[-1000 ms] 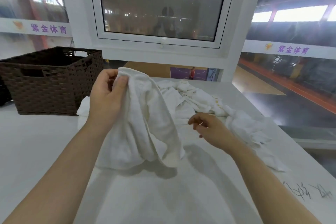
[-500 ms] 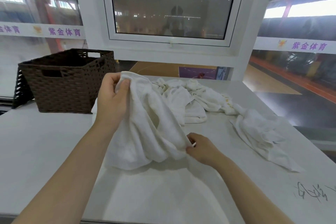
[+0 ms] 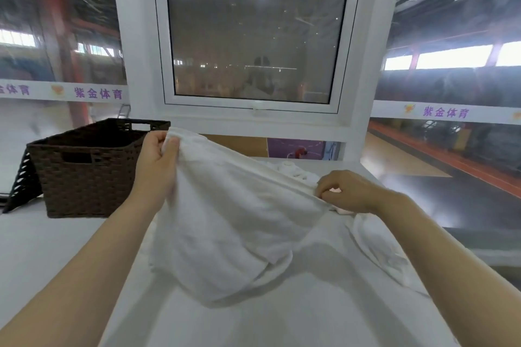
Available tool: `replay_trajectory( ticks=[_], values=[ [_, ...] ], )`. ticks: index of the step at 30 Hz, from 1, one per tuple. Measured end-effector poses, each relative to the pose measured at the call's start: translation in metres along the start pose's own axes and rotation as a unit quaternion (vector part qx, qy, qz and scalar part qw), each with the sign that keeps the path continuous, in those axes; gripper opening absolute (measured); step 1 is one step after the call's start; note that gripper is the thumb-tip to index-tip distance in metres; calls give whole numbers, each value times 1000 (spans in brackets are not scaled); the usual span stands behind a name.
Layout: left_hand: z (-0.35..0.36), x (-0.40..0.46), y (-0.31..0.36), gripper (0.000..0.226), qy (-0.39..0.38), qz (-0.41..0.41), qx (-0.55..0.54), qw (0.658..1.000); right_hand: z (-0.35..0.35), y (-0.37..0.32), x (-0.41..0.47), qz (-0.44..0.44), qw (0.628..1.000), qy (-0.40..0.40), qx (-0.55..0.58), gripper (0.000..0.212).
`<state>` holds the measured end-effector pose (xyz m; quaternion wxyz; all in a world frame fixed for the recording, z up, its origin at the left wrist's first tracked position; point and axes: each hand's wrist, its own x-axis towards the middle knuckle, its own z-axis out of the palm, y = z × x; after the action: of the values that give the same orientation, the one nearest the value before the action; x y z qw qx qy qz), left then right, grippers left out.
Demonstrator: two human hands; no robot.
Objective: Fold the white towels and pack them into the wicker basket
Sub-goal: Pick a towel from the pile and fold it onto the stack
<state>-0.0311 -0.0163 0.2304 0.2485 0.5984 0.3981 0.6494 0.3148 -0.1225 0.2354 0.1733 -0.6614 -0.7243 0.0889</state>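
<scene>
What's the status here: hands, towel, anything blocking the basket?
Left hand and right hand each pinch the white towel, spread above table. Wicker basket left, unobstructed. More towels heaped right.

White table (image 3: 50, 251) under a white-framed window (image 3: 253, 28), dim sports hall with ceiling lights beyond.

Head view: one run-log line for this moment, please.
stage: spreading towel | left hand: pinches white towel corner | right hand: pinches opposite corner | wicker basket: left, contents unseen | other towels: on table
</scene>
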Motion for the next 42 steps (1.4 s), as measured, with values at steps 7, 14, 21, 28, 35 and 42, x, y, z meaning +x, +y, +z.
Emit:
replay_trajectory(
  ticks=[7,14,21,28,35,42],
  values=[
    [-7,10,3,22,40,-24,-15,999,-43,-17,-4,-23,994,96,46,30],
    [8,7,25,20,80,2,-42,996,-70,-32,-6,-54,955,139,255,29],
    [-4,17,35,16,66,36,-5,997,-85,-43,-9,-57,947,191,253,24],
    [-8,12,34,22,40,-9,-26,999,-72,-62,-6,-45,916,233,324,18],
    [10,1,63,28,-56,7,-9,998,-57,-96,6,-59,945,221,234,13],
    [45,-17,87,20,-260,46,58,963,-31,-126,26,-93,941,218,240,21]
  ],
)
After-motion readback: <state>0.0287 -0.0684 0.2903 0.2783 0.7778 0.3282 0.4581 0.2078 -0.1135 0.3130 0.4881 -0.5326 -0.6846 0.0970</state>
